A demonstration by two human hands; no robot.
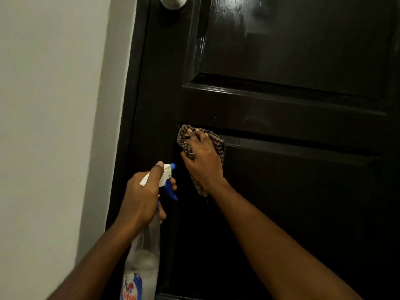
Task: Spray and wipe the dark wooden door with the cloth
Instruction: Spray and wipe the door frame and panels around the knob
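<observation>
My right hand (204,163) grips the brown checked cloth (219,146), wiping the lower panel of the dark wooden door (303,191); my left hand (140,198) holds the clear spray bottle (142,256), which I'd aim lower next.

The door knob (173,2) was cut off by the upper edge of the frame. The base of the spray bottle (140,263) was cut off at the lower edge, its label only partly shown, and its neck was hidden by the left grip (140,198). Much of the cloth (186,135) was covered by the right grip (204,163).
</observation>
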